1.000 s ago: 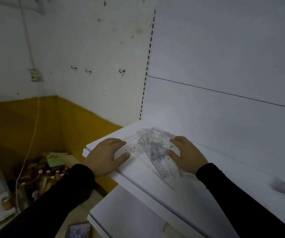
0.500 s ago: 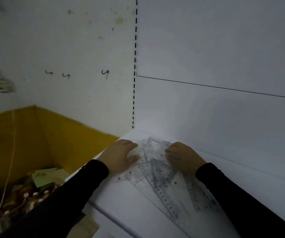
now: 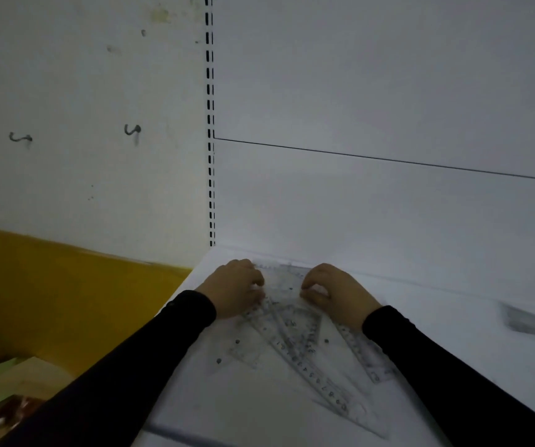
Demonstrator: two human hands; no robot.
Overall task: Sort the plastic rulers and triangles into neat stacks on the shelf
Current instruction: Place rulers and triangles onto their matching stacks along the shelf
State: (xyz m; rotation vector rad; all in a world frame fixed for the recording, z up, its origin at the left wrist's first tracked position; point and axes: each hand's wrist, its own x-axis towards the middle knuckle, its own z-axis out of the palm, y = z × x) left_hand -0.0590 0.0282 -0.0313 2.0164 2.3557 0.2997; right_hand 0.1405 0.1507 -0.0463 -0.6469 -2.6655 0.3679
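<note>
The clear plastic rulers and triangles (image 3: 295,337) lie in a loose, overlapping heap on the white shelf (image 3: 436,321), near its left end and close to the back panel. The left hand (image 3: 233,290) and the right hand (image 3: 333,291) rest on the far end of the heap, fingers curled down onto the top pieces. Whether they pinch a piece or only press on it cannot be told in this dim picture.

The pieces are thin, slick and see-through, so one likely slip is that lifting or dragging one drags its neighbours along and fans the heap wider. The nearest tips reach toward the front edge of the shelf, and a careless pull toward the body could send a piece off it.

The longest ruler (image 3: 311,369) runs on a slant, from the hands down toward the near right. A second ruler (image 3: 361,353) slants the same way beside the right sleeve. A large triangle (image 3: 250,346) points its corner toward the near left.
</note>
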